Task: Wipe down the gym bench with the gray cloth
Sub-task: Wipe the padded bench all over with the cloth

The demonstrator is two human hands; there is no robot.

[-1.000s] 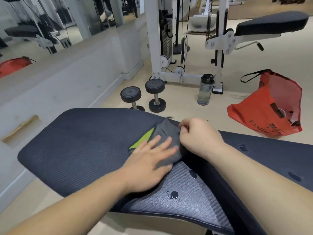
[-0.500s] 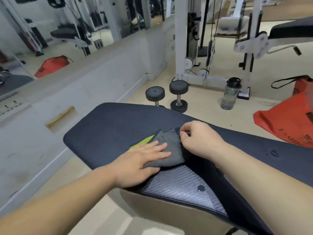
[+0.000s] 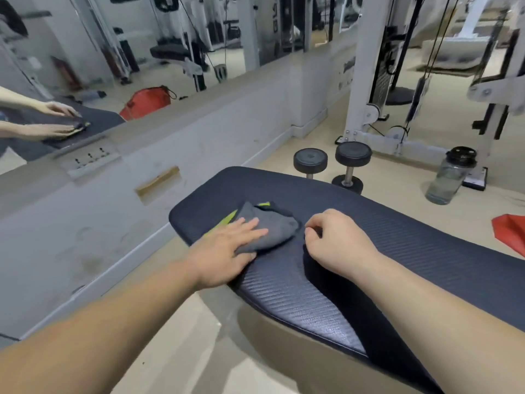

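The dark padded gym bench [image 3: 397,240] runs from the middle to the lower right. Near its left end lies the crumpled gray cloth [image 3: 272,226], with a lime-green edge showing. My left hand [image 3: 227,245] lies flat on the cloth's near left part, fingers spread, pressing it onto the pad. My right hand [image 3: 338,240] rests on the pad just right of the cloth, fingers curled in with nothing in them, a small gap from the cloth.
Two black dumbbells [image 3: 310,160] stand on the floor behind the bench, with a clear water bottle [image 3: 451,177] to their right. A red bag [image 3: 511,231] lies at the right edge. A white cable machine [image 3: 366,81] stands behind, and a mirrored wall [image 3: 142,66] on the left.
My right hand has let go of the cloth's edge and now sits beside it. The left hand has slid the cloth toward the bench's left end. The view has swung left.
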